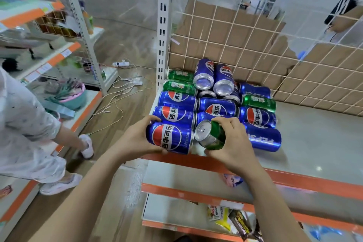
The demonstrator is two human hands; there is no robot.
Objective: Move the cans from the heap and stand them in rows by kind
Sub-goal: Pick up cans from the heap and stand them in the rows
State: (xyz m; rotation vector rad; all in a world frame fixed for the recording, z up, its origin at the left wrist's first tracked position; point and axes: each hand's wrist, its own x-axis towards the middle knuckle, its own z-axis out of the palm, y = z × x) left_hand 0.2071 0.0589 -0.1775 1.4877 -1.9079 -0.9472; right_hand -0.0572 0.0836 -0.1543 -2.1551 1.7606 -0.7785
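A heap of blue cola cans (216, 108) and green soda cans (180, 85) lies on its sides at the left end of a grey shelf (314, 143). My left hand (137, 137) grips a blue can (170, 137) lying at the heap's front left corner. My right hand (233, 143) holds a green can (212, 135) tilted with its pull-tab top facing left, just right of that blue can. Another blue can (263, 137) lies right of my right hand. Two blue cans (214, 76) rest on top at the back, bottoms toward me.
A wire grid backed by cardboard (245, 45) closes the shelf's rear. The shelf's orange front lip (294, 179) runs below my hands, with snack packets (235, 220) on a lower shelf. A person (29, 124) stands at the left by other shelving; cables (121, 88) lie on the floor.
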